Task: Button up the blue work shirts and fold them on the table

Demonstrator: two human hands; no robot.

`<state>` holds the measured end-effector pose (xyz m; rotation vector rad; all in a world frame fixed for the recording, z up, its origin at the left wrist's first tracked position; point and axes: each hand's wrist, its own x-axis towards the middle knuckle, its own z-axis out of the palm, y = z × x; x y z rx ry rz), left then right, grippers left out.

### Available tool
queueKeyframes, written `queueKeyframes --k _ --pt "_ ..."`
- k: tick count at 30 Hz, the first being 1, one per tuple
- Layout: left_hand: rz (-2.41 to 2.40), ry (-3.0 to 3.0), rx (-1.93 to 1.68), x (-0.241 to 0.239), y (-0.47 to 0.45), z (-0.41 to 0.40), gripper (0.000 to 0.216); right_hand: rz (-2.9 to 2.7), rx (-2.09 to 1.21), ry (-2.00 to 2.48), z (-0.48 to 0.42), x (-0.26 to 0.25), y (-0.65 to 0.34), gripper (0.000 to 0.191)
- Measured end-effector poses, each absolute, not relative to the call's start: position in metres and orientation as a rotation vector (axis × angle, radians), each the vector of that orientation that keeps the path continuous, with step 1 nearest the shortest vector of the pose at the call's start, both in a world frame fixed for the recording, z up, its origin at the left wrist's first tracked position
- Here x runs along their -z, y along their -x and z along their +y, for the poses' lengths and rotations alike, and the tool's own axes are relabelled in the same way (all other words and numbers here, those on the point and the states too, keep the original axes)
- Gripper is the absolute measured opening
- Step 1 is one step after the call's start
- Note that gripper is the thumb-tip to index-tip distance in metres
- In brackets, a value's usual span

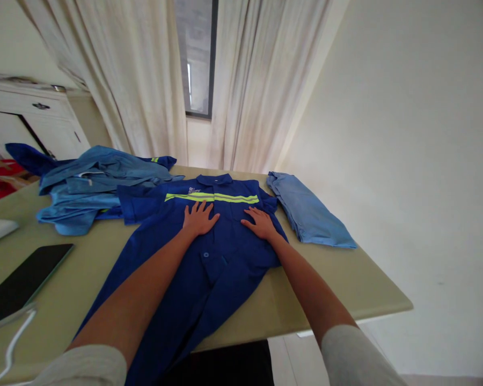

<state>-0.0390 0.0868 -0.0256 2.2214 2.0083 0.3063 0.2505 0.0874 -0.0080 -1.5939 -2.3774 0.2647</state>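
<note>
A dark blue short-sleeved work shirt (229, 257) with a yellow-green reflective stripe across its chest lies front up, its collar toward the far edge of the table. My left hand (199, 219) rests flat on the chest just below the stripe, fingers spread. On the other side of the button placket, my right hand (261, 222) also lies flat with its fingers apart. The shirt's lower part spreads toward me and hangs over the near edge. One button shows below my left hand.
Crumpled light blue garments (100, 182) lie at the left over more dark blue cloth. A folded light blue garment (309, 212) is at the right. A phone (24, 279) and a white cable (18, 343) sit on the table (366, 284). A wall stands to the right.
</note>
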Motion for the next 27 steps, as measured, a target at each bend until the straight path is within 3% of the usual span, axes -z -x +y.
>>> queueKeyframes --k 3,6,12,17,23,27 --pt "1.989 -2.224 -0.336 0.025 0.040 0.088 0.079 -2.355 -0.386 1.405 0.073 -0.002 -0.251 0.040" --pt "1.980 -2.226 -0.362 0.024 0.040 0.085 0.076 -2.445 -0.617 1.242 0.043 -0.018 -0.257 0.031" --pt "2.013 -2.240 -0.596 0.021 0.038 0.076 0.059 -2.442 -0.864 1.343 -0.052 -0.071 -0.295 0.067" --pt "1.833 -2.374 -0.563 0.020 0.037 0.066 0.060 -2.436 -1.419 1.464 -0.123 -0.113 -0.336 0.046" --pt "1.812 -2.370 -0.343 0.023 0.037 0.054 0.069 -2.374 -1.083 1.477 -0.141 -0.105 -0.327 0.043" --pt "1.817 -2.382 -0.451 0.021 0.038 0.043 0.058 -2.408 -0.896 1.329 -0.128 -0.076 -0.273 0.045"
